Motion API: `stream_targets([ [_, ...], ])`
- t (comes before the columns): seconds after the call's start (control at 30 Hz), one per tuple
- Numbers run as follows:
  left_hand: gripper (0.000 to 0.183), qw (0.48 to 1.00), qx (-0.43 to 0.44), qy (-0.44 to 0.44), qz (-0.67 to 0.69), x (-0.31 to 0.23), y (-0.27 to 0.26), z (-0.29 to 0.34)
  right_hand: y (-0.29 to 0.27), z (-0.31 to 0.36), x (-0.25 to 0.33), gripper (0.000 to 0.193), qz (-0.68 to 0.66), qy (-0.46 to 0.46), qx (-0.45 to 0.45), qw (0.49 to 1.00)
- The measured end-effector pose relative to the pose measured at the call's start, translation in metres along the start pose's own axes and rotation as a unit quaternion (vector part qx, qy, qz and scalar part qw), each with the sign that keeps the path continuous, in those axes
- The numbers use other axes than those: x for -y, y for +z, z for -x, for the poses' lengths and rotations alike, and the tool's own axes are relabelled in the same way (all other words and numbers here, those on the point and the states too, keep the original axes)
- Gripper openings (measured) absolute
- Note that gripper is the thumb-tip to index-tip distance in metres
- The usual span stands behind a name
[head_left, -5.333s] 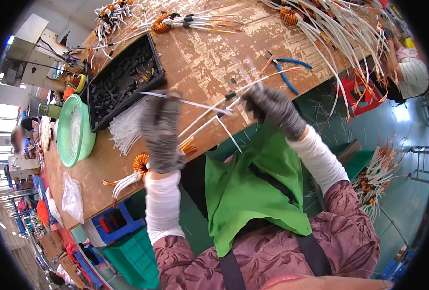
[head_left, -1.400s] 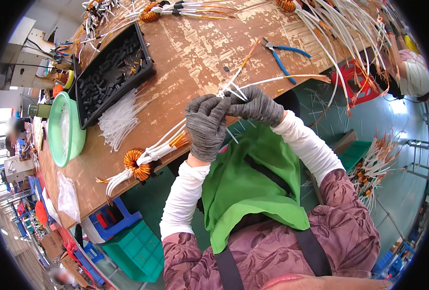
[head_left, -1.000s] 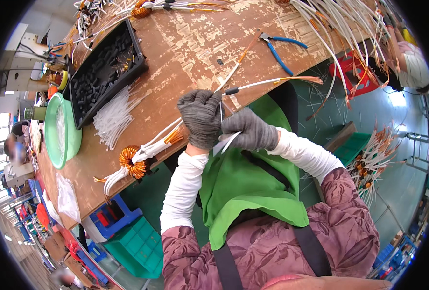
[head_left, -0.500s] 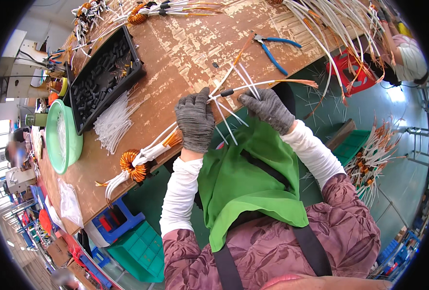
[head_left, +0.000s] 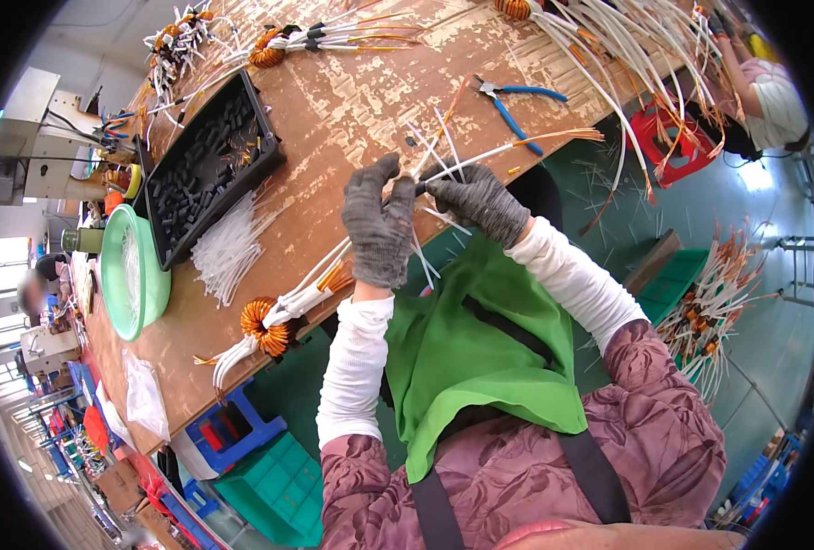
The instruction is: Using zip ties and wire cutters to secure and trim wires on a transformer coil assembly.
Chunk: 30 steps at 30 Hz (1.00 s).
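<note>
My left hand (head_left: 376,220), in a grey knit glove, is closed round a bundle of white-sleeved wires near the table's front edge. These run down-left to a copper-wound ring coil (head_left: 266,326) lying at that edge. My right hand (head_left: 482,200), gloved alike, pinches the bundle close beside the left fingers, at a short black tube (head_left: 422,186) mostly covered by the fingertips. One white-sleeved wire (head_left: 508,147) with a bare copper end stretches right past my right hand. Several thin white strips (head_left: 422,261) stick out above and below the fingers.
Blue-handled pliers (head_left: 514,105) lie open beyond my hands. To the left are a black tray (head_left: 274,151) of short black tubes, a pile of translucent strips (head_left: 226,246) and a green basin (head_left: 155,284). Wire bundles (head_left: 599,46) hang off the far right edge, near another person's arm.
My right hand has moved left along the wires until its fingertips meet the left hand's, covering most of the black tube. The thin strips have shifted with the bundle.
</note>
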<state>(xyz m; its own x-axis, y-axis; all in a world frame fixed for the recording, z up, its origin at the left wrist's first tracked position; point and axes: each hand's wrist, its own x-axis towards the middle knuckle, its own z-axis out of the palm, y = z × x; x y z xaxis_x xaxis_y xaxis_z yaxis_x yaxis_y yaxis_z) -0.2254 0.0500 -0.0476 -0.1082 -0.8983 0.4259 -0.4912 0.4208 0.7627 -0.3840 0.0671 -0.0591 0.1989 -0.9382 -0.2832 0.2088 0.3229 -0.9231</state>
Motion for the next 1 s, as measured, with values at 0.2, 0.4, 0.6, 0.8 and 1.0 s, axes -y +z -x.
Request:
stream_targets([
  [0.2, 0.025, 0.958, 0.114, -0.180, 0.192, -0.001, 0.024, -0.027, -0.001, 0.000, -0.001, 0.024, 0.044, -0.007, -0.009, 0.999],
  [0.4, 0.021, 0.945, 0.026, -0.180, 0.272, -0.017, 0.011, -0.047, -0.001, 0.003, 0.006, 0.023, 0.043, -0.038, 0.002, 0.998],
  [0.6, 0.017, 0.944, 0.179, -0.185, 0.207, -0.014, 0.020, -0.040, -0.005, 0.001, 0.005, 0.023, 0.080, -0.032, 0.005, 0.996],
  [0.8, 0.015, 0.970, -0.072, -0.111, 0.202, -0.012, -0.009, -0.064, -0.010, 0.003, 0.002, 0.026, 0.032, -0.074, 0.027, 0.996],
  [1.0, 0.018, 0.948, 0.036, -0.206, 0.238, 0.014, 0.012, -0.054, -0.009, -0.004, 0.000, 0.023, 0.102, -0.146, -0.022, 0.984],
])
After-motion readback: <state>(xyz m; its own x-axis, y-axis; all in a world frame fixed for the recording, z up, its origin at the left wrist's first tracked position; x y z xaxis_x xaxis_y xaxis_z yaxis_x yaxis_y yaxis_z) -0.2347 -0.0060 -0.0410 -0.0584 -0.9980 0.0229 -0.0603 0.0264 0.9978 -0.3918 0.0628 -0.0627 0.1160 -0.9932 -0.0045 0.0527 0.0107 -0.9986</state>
